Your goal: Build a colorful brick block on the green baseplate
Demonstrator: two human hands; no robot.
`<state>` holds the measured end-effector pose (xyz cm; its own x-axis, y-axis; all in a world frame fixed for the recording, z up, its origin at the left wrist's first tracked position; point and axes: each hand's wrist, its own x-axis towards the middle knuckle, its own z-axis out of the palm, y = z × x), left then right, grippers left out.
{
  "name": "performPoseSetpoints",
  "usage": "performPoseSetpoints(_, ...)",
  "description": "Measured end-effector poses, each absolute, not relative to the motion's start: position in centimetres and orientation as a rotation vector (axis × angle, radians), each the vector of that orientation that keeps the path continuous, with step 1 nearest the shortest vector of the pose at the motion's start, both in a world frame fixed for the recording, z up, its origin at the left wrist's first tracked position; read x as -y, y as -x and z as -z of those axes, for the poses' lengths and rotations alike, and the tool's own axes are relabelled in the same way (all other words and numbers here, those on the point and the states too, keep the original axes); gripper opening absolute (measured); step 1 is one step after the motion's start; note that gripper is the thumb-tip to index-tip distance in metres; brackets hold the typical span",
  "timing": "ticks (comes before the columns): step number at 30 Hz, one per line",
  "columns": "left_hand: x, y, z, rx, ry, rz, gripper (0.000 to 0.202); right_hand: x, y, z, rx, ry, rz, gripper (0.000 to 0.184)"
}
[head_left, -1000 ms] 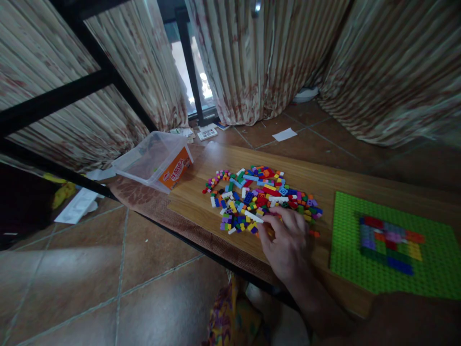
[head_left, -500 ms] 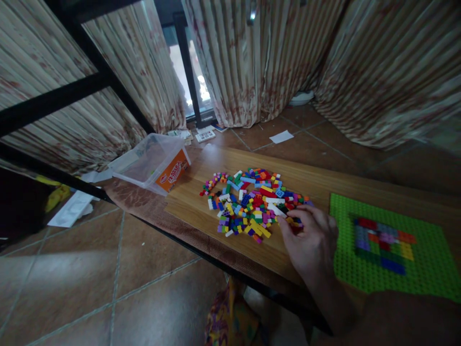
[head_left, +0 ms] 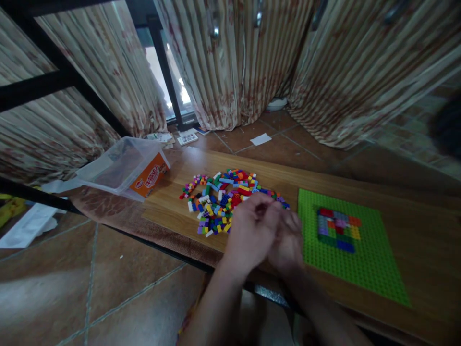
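Note:
My left hand (head_left: 249, 234) and my right hand (head_left: 288, 236) meet over the near right part of a pile of small plastic building bricks (head_left: 218, 210). Both have their fingers curled in, with the fingertips close together. Whatever is between them is hidden by the hands and some blur. To the right of my right hand lies a green baseplate (head_left: 374, 269), and on it sits a roughly square block of coloured bricks (head_left: 338, 229), red, blue, yellow, orange and pink among them.
The bricks and baseplate lie on a wooden board (head_left: 173, 202) on a narrow table. At its left end a clear plastic box (head_left: 118, 168) with an orange label is tipped at an angle. Papers (head_left: 260, 139) lie on the tiled floor by the curtains (head_left: 230, 67).
My left hand has come into view and joined my right hand. The right hand has drawn back from the bricks it was touching. The camera view has swung to the right.

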<state>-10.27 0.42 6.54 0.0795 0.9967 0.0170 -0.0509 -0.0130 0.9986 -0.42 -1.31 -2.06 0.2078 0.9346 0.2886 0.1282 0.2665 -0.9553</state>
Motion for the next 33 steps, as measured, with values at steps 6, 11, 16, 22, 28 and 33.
performPoseSetpoints(6, -3.4, 17.3, -5.2, -1.871, -1.429, -1.091, 0.014, 1.9, -1.1, 1.0, 1.714, 1.483, -0.079, 0.011)
performPoseSetpoints(11, -3.4, 21.4, -5.0, -2.124, -1.483, -0.782, 0.025, 2.1, -1.9, 0.6, 1.753, 1.503, -0.017, 0.01)
performPoseSetpoints(16, -1.1, 24.7, -4.2, -2.117, -1.469, -0.543, 0.04, 2.8, -0.6, 0.4, 1.818, 1.38, -0.13, 0.01)
performPoseSetpoints(22, 2.6, 23.3, -3.3, -2.072, -1.574, -0.523, 0.055, 4.6, 2.4, 0.7, 1.989, 1.223, -0.31, 0.02)
performPoseSetpoints(28, 3.3, 21.2, -2.8, -2.204, -1.672, -0.482, 0.044, 3.9, 3.2, 1.8, 2.04, 1.356, -0.239, 0.023)
performPoseSetpoints(33, 3.3, 20.2, -2.3, -2.212, -1.665, -0.518, 0.024, 3.2, 3.4, 2.1, 2.09, 1.403, -0.161, 0.019)
